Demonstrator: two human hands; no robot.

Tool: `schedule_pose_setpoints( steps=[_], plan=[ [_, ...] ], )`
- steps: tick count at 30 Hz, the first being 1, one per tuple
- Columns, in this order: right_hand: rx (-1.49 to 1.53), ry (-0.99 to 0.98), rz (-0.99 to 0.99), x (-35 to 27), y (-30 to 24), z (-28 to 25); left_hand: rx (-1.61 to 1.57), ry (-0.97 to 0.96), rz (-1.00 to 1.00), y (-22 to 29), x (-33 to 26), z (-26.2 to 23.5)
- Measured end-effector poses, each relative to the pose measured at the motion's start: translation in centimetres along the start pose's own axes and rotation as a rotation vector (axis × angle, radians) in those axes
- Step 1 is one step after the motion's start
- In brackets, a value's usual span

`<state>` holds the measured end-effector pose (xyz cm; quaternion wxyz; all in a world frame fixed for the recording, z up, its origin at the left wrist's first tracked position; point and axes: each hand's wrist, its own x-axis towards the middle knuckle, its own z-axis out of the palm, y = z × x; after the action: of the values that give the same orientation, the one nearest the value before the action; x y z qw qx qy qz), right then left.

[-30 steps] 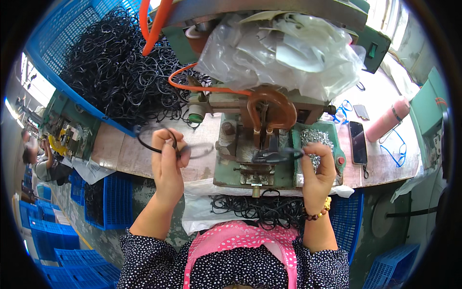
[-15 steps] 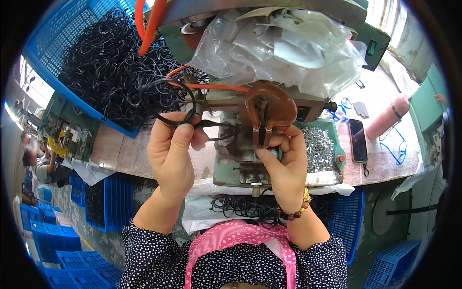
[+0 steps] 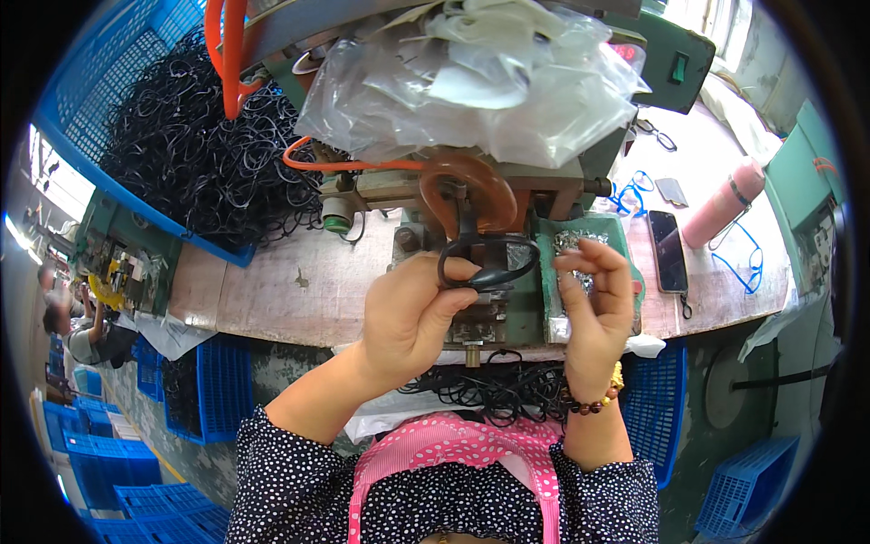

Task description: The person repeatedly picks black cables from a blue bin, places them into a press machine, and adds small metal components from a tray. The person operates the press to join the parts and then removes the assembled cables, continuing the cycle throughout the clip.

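Observation:
My left hand (image 3: 403, 308) is closed, thumb against fingers, on a thin black looped strap (image 3: 512, 276). The loop stands out to the right of my fingertips, just in front of the machine's brown curved guard (image 3: 471, 195). My right hand (image 3: 598, 304) is raised over the green tray (image 3: 553, 313) of small shiny metal pieces (image 3: 569, 243). Its fingers are bent, with a gap between thumb and forefinger, and nothing shows in them. The green bench press (image 3: 526, 317) stands between my hands, its working point partly behind the loop.
A blue crate (image 3: 68, 150) heaped with black loops (image 3: 199, 154) stands at the left. Clear plastic bags (image 3: 480, 91) hang over the press. On the right lie a phone (image 3: 668, 249), a pink bottle (image 3: 725, 204) and blue-framed glasses (image 3: 750, 272). More black loops (image 3: 498, 385) lie on white sheeting below.
My left hand has moved right with the black strap, bringing it before the press. My right hand has left the press tool and moved right to the tray. The view has shifted slightly.

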<state>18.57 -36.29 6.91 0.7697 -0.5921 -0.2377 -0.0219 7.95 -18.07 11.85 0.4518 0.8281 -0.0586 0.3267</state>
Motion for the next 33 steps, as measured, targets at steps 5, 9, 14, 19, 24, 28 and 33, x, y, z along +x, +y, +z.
schedule_pose_setpoints(
  steps=[5, 9, 14, 19, 24, 28, 33],
  plan=[
    [-0.542, 0.333, -0.267, 0.2, 2.4, -4.5, 0.132, -0.022, 0.155, -0.6, -0.2, 0.1],
    [-0.446, 0.194, -0.039, 0.3, 4.8, -6.1, 0.139, 0.034, 0.223, -1.2, -0.7, 0.4],
    [-1.058, -0.14, -0.245, -0.2, 5.3, -5.4, 0.138, 0.006, 0.211, -0.8, -0.3, 0.6],
    [-1.058, -0.151, -0.248, 0.4, 5.4, -4.4, 0.191, 0.037, 0.244, -0.1, -0.1, 0.1],
    [-1.002, -0.056, -0.256, 0.2, 5.9, -4.4, 0.427, 0.305, 0.331, -6.3, -1.9, -2.5],
    [-0.981, 0.04, -0.3, -0.2, 6.5, -4.3, 0.658, 0.126, -0.243, -18.4, -1.7, -3.8],
    [-0.935, 0.106, -0.355, -0.7, 6.9, -4.5, 0.99, -0.248, -0.354, -25.2, -2.5, -4.7]
  ],
)
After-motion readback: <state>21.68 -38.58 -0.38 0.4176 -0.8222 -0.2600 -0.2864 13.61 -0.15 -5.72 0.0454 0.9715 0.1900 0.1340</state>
